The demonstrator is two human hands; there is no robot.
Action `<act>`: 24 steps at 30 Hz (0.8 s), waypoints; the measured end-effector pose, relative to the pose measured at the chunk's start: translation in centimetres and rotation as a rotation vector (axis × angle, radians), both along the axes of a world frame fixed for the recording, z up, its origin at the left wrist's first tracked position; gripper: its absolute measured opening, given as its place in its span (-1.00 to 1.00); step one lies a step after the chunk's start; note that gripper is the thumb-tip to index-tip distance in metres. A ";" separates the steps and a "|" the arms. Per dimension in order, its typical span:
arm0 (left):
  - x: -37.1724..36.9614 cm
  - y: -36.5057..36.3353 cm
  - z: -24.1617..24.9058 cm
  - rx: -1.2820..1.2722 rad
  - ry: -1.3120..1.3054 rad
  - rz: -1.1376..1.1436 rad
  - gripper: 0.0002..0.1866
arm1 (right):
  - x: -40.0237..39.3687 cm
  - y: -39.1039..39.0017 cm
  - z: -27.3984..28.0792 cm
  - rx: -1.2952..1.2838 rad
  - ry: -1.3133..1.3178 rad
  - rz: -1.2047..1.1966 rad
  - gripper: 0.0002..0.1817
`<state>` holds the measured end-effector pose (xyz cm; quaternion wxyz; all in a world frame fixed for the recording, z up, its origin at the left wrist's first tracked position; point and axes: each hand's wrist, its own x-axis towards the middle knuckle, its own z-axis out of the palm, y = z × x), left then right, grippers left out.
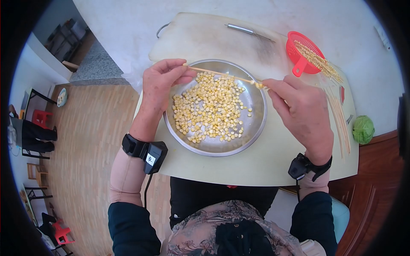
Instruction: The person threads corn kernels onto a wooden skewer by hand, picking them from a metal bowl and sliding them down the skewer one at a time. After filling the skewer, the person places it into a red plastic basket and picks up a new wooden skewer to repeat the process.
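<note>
A thin wooden skewer (220, 73) spans the space above a round metal basin (260, 121). My left hand (164, 81) is closed in a pinch at the skewer's left end, with a yellow corn kernel (185, 65) showing at its fingertips. At the other end, my right hand (301, 106) grips the skewer between thumb and fingers. A few kernels (259, 85) sit on the skewer beside the right fingertips; the rest of that end is hidden. Loose corn kernels (209, 106) cover much of the basin's bottom.
Behind the basin lies a white cutting board (192, 36) with a metal-handled pointed tool (243, 29). A red strainer (294, 42) holds kernel-loaded skewers (314, 57). Bare skewers (339, 119) lie at the right, near a green cabbage (363, 129). Another person's legs (38, 136) show far left.
</note>
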<state>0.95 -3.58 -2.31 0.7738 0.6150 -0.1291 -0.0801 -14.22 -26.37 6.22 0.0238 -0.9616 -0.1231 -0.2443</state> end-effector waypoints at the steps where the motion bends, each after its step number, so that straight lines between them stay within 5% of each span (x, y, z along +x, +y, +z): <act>1: 0.0 0.0 0.0 0.000 0.001 0.001 -0.74 | -0.1 -0.1 0.2 0.012 -0.010 -0.012 -0.83; 24: 0.1 -0.2 -0.3 0.041 -0.037 0.006 -0.80 | 0.0 0.5 -0.2 -0.011 0.014 -0.006 -0.88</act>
